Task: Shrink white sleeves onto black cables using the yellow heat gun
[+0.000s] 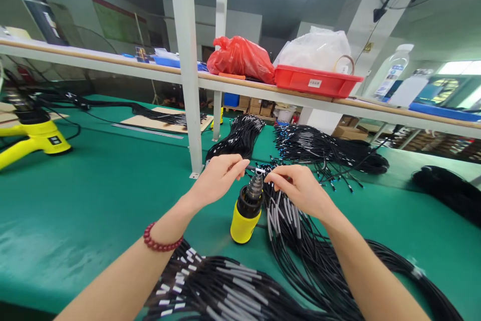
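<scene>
A yellow and black heat gun stands with its metal nozzle pointing up. Just above the nozzle, a thin dark cable with a short white sleeve is stretched between my two hands. My left hand, below a beaded bracelet, pinches the cable on the left side. On the other side, my right hand has its fingertips closed at the cable's right end. Black cables with grey sleeves run beside the heat gun on the right. Nearest to me lies a bundle of black cables with white labels.
Another yellow heat gun rests on the green mat at left. Further cable bundles lie behind my hands. A white post rises left of centre. The shelf holds a red tray, a red bag and a bottle.
</scene>
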{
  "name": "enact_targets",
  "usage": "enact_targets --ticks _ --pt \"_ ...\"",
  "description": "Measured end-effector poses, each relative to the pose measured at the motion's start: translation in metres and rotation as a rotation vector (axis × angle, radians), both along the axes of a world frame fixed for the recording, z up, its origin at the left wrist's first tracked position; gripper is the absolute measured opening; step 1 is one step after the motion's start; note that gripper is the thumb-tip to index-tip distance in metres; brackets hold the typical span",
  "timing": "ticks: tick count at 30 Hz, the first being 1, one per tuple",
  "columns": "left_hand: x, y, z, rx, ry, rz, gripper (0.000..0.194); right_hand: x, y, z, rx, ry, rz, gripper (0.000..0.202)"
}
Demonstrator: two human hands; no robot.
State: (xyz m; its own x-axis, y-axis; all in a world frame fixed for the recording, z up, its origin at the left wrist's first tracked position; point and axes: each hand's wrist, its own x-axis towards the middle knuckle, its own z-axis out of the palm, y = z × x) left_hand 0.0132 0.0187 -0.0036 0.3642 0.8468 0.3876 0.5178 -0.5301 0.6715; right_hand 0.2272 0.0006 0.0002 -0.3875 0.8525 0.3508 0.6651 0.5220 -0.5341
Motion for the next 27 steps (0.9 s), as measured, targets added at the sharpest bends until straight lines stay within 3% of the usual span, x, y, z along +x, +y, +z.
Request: enact_targets --ticks 5,8,11,14,17,21,24,27 --pt "0.002 -0.001 0.0 0.029 -0.069 -0.027 0.018 -0.001 0.001 0.001 0.029 0.105 -0.074 0.025" --pt "0.0 0.0 -0.001 0.013 -0.075 -0.018 0.025 0.006 0.009 -0.002 0.035 0.125 -0.138 0.032" --pt "-0.012 0.004 -0.013 -0.018 0.005 0.0 0.029 0.027 0.027 -0.017 -0.004 0.073 -0.243 0.038" --pt "-0.037 0.006 -0.044 -0.126 0.288 0.007 0.021 0.06 0.049 -0.044 -0.113 -0.082 -0.372 0.034" --pt "-0.065 -0.003 -0.093 -0.283 0.469 -0.055 0.007 0.094 0.06 -0.073 -0.214 -0.145 -0.486 0.027" --pt "-0.09 -0.027 -0.152 -0.435 0.648 -0.167 0.021 0.121 0.06 -0.097 -0.304 -0.191 -0.566 0.025" --pt "-0.095 -0.038 -0.169 -0.438 0.71 -0.185 0.027 0.125 0.059 -0.102 -0.328 -0.18 -0.492 0.031" --pt "-0.094 -0.038 -0.165 -0.391 0.738 -0.183 0.02 0.122 0.061 -0.101 -0.331 -0.165 -0.405 0.029"
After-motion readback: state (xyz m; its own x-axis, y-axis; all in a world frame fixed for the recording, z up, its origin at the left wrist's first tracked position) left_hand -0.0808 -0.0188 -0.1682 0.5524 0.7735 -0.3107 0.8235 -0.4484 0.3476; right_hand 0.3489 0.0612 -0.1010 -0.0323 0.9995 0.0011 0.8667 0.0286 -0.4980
